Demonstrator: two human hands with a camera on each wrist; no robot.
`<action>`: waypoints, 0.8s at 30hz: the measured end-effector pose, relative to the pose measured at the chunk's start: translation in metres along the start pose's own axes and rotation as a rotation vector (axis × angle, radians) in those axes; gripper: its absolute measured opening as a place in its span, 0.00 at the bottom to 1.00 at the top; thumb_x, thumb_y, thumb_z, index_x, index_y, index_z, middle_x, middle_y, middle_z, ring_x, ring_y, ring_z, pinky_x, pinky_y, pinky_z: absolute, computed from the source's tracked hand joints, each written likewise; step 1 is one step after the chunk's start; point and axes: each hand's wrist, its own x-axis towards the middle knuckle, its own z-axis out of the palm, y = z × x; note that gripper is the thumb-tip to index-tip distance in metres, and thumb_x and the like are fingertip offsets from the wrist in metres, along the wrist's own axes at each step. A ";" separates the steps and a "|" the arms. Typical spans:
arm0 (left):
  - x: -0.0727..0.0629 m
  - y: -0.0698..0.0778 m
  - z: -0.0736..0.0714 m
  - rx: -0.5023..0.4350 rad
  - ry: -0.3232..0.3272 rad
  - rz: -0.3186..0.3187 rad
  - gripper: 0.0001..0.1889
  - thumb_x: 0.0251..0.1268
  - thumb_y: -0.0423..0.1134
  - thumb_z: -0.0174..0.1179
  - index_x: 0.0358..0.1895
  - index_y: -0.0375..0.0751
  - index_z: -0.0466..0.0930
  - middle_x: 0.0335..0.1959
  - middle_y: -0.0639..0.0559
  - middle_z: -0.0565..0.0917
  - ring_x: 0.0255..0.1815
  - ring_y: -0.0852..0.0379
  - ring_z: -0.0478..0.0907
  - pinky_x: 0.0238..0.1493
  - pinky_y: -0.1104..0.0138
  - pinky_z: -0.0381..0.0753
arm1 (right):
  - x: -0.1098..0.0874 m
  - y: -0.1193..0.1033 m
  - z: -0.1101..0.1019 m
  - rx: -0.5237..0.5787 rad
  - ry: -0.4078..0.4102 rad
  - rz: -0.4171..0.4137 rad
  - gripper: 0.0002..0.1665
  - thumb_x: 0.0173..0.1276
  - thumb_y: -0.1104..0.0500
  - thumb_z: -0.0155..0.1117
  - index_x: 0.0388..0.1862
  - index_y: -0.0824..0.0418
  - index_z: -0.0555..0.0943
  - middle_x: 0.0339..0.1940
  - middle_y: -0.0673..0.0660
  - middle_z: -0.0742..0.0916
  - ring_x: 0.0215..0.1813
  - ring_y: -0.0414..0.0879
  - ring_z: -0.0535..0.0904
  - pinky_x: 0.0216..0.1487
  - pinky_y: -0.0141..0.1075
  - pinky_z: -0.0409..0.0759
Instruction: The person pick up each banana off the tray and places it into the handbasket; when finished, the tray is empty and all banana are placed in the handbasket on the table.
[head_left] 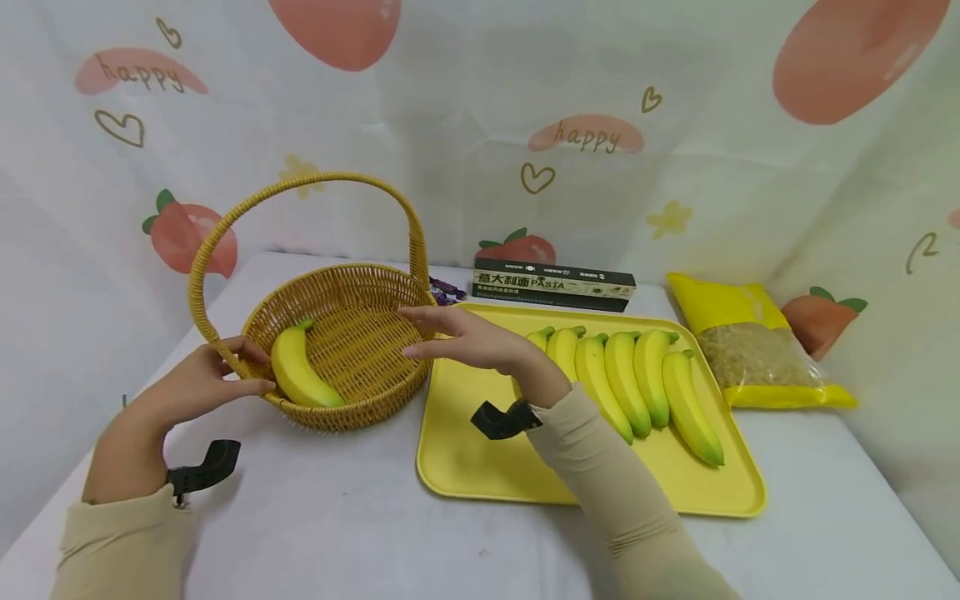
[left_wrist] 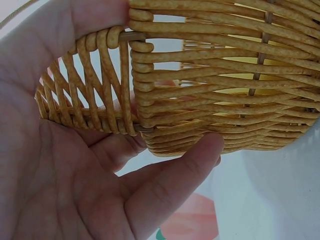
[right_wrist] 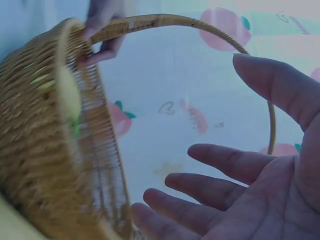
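Note:
A wicker basket [head_left: 390,408] with a tall arched handle stands on the table, with one banana [head_left: 300,367] lying in its left part. At the basket's left side, my left hand [head_left: 191,387] holds the rim where the handle joins it. The left wrist view shows the palm [left_wrist: 65,185] around the handle's woven base, one fingertip against the basket wall. My right hand [head_left: 472,337] hovers by the basket's right rim, its fingers spread and nothing in them. In the right wrist view its palm [right_wrist: 265,200] faces the basket.
A yellow tray [head_left: 472,458] to the right bears a row of several bananas [head_left: 607,383], partly hidden by the right forearm. Behind it lie a black pasta box [head_left: 551,285] and a purple-wrapped item [head_left: 447,291]. A yellow bag with a clear window [head_left: 757,342] lies at the right.

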 end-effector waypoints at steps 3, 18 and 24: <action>0.000 0.001 0.000 -0.005 0.000 0.000 0.19 0.58 0.42 0.64 0.47 0.33 0.74 0.40 0.46 0.79 0.39 0.73 0.69 0.45 0.65 0.73 | -0.015 0.012 -0.002 -0.002 0.017 0.005 0.37 0.68 0.53 0.57 0.73 0.52 0.56 0.75 0.51 0.61 0.76 0.47 0.53 0.73 0.46 0.58; 0.001 -0.001 0.002 0.000 0.005 -0.009 0.20 0.58 0.43 0.64 0.48 0.33 0.74 0.41 0.44 0.79 0.39 0.74 0.68 0.49 0.57 0.74 | -0.078 0.063 -0.004 0.074 0.339 0.064 0.41 0.67 0.52 0.58 0.74 0.56 0.53 0.76 0.57 0.57 0.76 0.55 0.50 0.74 0.52 0.51; 0.001 -0.003 0.002 0.021 0.002 -0.021 0.21 0.58 0.44 0.63 0.49 0.34 0.74 0.42 0.45 0.78 0.40 0.74 0.68 0.45 0.64 0.73 | -0.085 0.079 -0.001 0.133 0.493 0.058 0.40 0.68 0.56 0.58 0.74 0.59 0.52 0.76 0.58 0.55 0.77 0.55 0.46 0.74 0.52 0.50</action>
